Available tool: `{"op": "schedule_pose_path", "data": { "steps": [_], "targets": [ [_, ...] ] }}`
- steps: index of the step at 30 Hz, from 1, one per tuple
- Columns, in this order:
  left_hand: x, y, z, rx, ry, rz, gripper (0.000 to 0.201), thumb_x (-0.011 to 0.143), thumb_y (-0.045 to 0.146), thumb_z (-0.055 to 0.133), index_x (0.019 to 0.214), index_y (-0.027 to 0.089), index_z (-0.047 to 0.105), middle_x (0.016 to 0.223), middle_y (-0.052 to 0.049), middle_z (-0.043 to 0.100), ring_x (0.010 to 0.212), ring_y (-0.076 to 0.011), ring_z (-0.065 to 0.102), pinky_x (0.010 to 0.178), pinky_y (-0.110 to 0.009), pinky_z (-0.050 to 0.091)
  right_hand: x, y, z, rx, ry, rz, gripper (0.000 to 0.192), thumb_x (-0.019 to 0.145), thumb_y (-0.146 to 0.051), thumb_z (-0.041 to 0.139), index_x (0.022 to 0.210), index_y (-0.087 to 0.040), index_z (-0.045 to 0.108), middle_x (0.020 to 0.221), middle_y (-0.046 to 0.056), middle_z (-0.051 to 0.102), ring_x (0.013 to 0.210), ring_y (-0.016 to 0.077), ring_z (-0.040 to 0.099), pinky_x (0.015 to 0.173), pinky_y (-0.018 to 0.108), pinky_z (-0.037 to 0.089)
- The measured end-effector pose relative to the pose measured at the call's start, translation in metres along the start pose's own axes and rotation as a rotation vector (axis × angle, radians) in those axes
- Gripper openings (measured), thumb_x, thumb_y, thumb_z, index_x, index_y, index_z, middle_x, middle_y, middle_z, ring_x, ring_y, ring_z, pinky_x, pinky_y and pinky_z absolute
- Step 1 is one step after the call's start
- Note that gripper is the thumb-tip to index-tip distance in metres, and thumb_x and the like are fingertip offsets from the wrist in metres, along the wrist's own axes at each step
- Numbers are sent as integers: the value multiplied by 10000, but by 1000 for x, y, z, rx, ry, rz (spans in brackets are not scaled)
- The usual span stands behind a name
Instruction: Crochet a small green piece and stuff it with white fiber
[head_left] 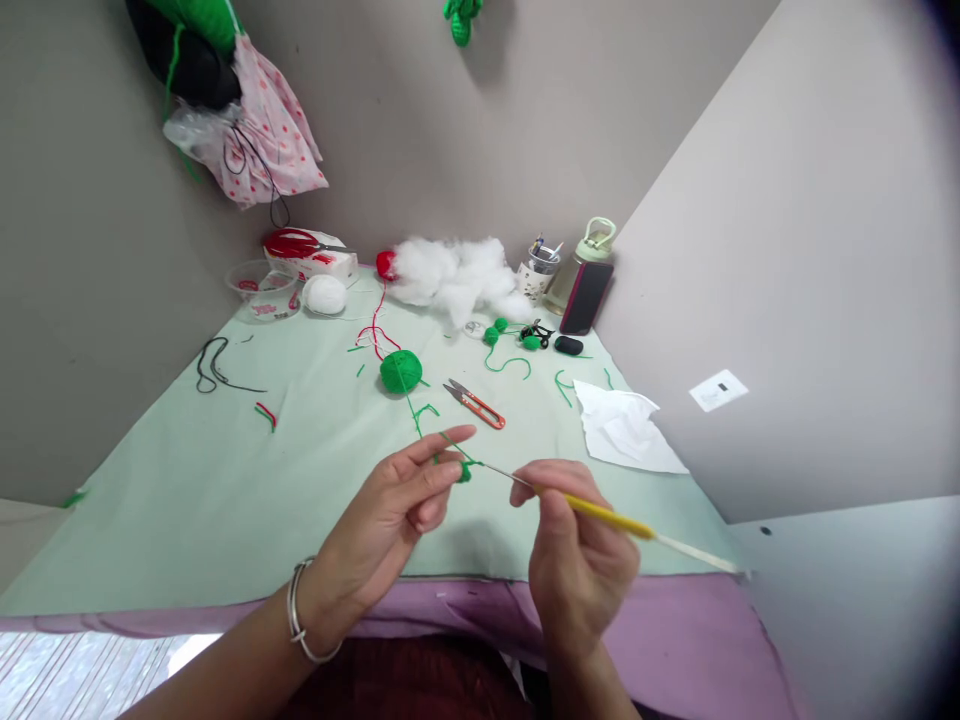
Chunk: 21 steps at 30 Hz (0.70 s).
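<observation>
Nearest you, your right hand (577,560) is curled closed around a crochet hook (600,512), thumb and forefinger pinching its yellow grip while the pale tail of the handle sticks out to the right past your knuckles. The metal tip of the hook runs left into a small green crochet piece (465,470). Your left hand (397,510), a metal bangle (300,615) on its wrist, pinches that piece between thumb and middle fingers; the forefinger is stretched straight out above it, and the green yarn strand (416,415) passes over that finger. Both hands hover just above the near part of the pale green cloth (225,500) that covers the table, with a purple edge (675,640) below it.

The strand leads away from you to a green yarn ball (400,371) near the middle of the cloth. Just beside the ball, to its right, lie red-handled thread snips (475,404). Farther right rests a crumpled white tissue (626,428). Short green yarn scraps (564,385) are scattered between these.

Beyond, small green crocheted balls (495,331) sit near a black clip-like object (537,333). Along the far edge stand a heap of white stuffing (457,275), a white yarn ball (325,294), red scissors (296,243) on a white box, a cup of pens (540,270), a dark phone (586,298) and a pale green bottle (581,262) behind it. A spotted pink bag (266,135) hangs on the wall.
</observation>
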<state>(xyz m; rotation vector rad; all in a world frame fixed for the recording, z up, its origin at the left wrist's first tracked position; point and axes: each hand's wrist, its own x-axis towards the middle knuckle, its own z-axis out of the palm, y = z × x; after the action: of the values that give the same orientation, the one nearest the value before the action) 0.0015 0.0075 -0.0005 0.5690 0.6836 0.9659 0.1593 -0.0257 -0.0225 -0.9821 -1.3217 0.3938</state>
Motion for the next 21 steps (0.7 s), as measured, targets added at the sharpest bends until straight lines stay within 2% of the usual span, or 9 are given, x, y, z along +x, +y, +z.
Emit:
{"op": "schedule_pose_path", "data": {
  "steps": [3, 7, 12, 17, 21],
  "targets": [
    [-1, 1, 2, 57, 47, 91, 412, 806, 246, 900, 1205, 226, 797, 850, 45, 599, 514, -4, 370, 490, -188, 282, 5, -1, 1, 167, -37, 150, 235, 1042, -177, 593, 1026, -288, 800, 850, 8, 698, 744, 153, 622, 685, 305, 531],
    [-6, -3, 7, 146, 11, 60, 528, 814, 298, 895, 1310, 222, 730, 876, 42, 622, 520, -17, 428, 498, -203, 315, 5, 1, 5, 163, -90, 180, 202, 1029, -209, 638, 1048, -296, 820, 956, 23, 744, 846, 162, 655, 771, 315, 559],
    [-8, -2, 6, 169, 38, 34, 752, 800, 280, 900, 1479, 206, 585, 869, 49, 618, 536, -27, 435, 498, -203, 315, 2, 3, 4, 207, -124, 207, 214, 1038, -204, 628, 1062, -298, 818, 964, 24, 754, 841, 159, 671, 753, 302, 573],
    [-9, -5, 4, 229, 12, 67, 822, 837, 317, 876, 1562, 221, 500, 921, 35, 632, 544, -30, 421, 498, -203, 331, 3, -1, 3, 94, -150, 103, 259, 1025, -134, 617, 1093, -300, 803, 988, 33, 770, 971, 180, 722, 810, 307, 618],
    [-8, -11, 3, 294, 43, 120, 862, 837, 276, 869, 1593, 199, 461, 807, 62, 572, 579, -62, 417, 499, -193, 345, -5, 2, 6, -197, -168, -184, 418, 983, -14, 596, 1259, -283, 758, 1085, 72, 763, 991, 192, 735, 813, 326, 637]
  ]
}}
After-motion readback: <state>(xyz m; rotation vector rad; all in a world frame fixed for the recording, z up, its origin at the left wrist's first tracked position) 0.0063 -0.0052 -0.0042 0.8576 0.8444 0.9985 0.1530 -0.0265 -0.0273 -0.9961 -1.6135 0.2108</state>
